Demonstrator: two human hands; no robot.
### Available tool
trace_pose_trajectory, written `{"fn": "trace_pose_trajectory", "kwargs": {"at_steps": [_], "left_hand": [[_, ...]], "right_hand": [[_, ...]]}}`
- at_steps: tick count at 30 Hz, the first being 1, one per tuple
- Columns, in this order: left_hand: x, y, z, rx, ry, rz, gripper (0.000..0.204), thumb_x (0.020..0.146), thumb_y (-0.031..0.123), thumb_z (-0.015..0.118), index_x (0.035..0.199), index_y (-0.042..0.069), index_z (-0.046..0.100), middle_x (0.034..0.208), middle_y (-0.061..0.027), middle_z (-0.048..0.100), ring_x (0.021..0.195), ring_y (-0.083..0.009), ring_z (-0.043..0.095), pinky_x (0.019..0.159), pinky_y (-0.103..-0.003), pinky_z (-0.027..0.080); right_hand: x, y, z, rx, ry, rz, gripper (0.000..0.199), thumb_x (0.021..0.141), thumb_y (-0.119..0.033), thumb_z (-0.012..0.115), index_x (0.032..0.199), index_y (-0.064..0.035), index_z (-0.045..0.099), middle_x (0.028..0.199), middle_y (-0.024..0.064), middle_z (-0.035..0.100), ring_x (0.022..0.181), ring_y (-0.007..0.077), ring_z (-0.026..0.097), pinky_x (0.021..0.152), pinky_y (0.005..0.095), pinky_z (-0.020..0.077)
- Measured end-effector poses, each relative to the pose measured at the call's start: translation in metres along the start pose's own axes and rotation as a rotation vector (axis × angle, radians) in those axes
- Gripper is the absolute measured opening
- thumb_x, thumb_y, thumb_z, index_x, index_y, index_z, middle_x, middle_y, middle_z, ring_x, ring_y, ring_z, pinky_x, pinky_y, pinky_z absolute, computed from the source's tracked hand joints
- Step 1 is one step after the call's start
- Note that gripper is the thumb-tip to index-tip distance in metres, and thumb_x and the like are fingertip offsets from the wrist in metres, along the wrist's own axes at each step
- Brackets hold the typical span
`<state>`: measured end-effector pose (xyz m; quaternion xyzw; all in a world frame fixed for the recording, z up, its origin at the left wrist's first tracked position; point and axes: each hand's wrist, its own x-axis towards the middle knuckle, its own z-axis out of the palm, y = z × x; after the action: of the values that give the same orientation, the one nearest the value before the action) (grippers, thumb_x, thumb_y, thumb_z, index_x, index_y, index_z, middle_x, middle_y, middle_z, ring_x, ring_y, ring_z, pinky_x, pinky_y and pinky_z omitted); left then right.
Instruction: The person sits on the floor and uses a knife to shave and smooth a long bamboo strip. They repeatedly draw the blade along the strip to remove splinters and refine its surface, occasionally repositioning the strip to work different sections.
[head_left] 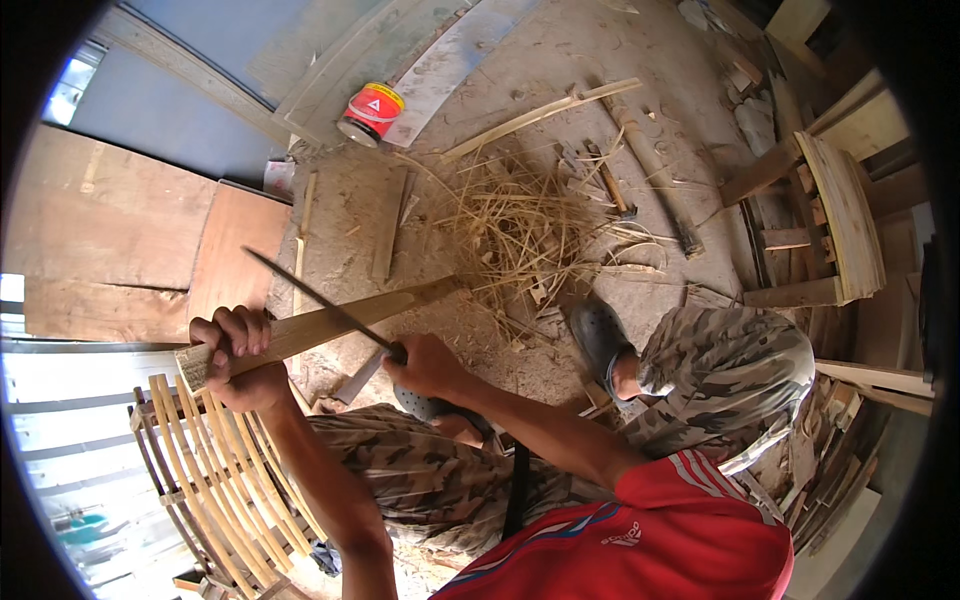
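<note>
My left hand is wrapped round the near left end of a wooden plank. The plank slants up and away to the right, its far end reaching toward the pile of shavings. In my right hand is the black handle of a long, thin, dark tool; whether it is a file or a narrow knife I cannot tell. Its length crosses over the plank just right of my left hand and points to the upper left. Whether the tool touches the wood is unclear.
Curly wood shavings lie heaped on the floor ahead, beside a hammer-like tool and a long pole. A red can stands farther back. A slatted wooden frame is at lower left, a wooden stool at right.
</note>
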<state>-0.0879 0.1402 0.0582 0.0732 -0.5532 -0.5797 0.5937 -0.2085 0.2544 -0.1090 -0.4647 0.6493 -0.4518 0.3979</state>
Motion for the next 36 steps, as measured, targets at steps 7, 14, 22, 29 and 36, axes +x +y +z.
{"fn": "trace_pose_trajectory", "kwargs": {"at_steps": [7,14,22,29,36], "left_hand": [[-0.005,0.001,0.005,0.002,-0.025,0.025,0.027,0.078,0.022,0.053,0.073,0.013,0.028,0.061,-0.0004,0.031,0.052,-0.0105,0.030,0.050,-0.024,0.029],[-0.010,0.003,0.004,0.008,0.017,0.024,0.027,0.078,0.022,0.053,0.073,0.013,0.028,0.061,-0.0007,0.030,0.053,-0.0108,0.030,0.050,-0.024,0.029],[-0.014,0.006,0.010,-0.006,-0.023,0.002,0.028,0.077,0.021,0.055,0.073,0.014,0.028,0.060,-0.0010,0.030,0.055,-0.0120,0.032,0.051,-0.024,0.030],[-0.011,0.003,-0.001,-0.023,0.050,-0.005,0.028,0.077,0.023,0.054,0.075,0.015,0.028,0.063,-0.0008,0.031,0.054,-0.0105,0.032,0.050,-0.023,0.030],[-0.008,0.000,0.001,0.013,0.061,0.033,0.028,0.077,0.023,0.054,0.074,0.015,0.027,0.061,0.0001,0.030,0.051,-0.0094,0.030,0.049,-0.023,0.030]], "right_hand": [[-0.014,0.124,-0.004,0.022,0.000,0.389,0.035,0.076,-0.032,0.063,0.077,0.0023,0.066,0.070,0.0238,0.063,0.069,0.0385,0.064,0.064,0.0447,0.0493],[-0.002,0.028,0.008,-0.003,-0.020,0.148,0.037,0.076,-0.036,0.062,0.078,0.0014,0.066,0.075,0.0256,0.064,0.075,0.0405,0.064,0.069,0.0486,0.0500],[-0.014,0.126,-0.005,0.069,0.022,0.522,0.034,0.076,-0.032,0.061,0.074,0.0010,0.065,0.068,0.0215,0.063,0.066,0.0377,0.063,0.063,0.0458,0.0482],[-0.001,0.103,0.000,-0.101,0.050,0.354,0.038,0.076,-0.035,0.062,0.073,0.0030,0.065,0.068,0.0214,0.064,0.068,0.0373,0.065,0.064,0.0447,0.0494],[-0.014,0.133,0.002,-0.077,0.053,0.442,0.040,0.077,-0.036,0.062,0.074,0.0039,0.064,0.066,0.0205,0.063,0.065,0.0345,0.065,0.060,0.0450,0.0472]]}}
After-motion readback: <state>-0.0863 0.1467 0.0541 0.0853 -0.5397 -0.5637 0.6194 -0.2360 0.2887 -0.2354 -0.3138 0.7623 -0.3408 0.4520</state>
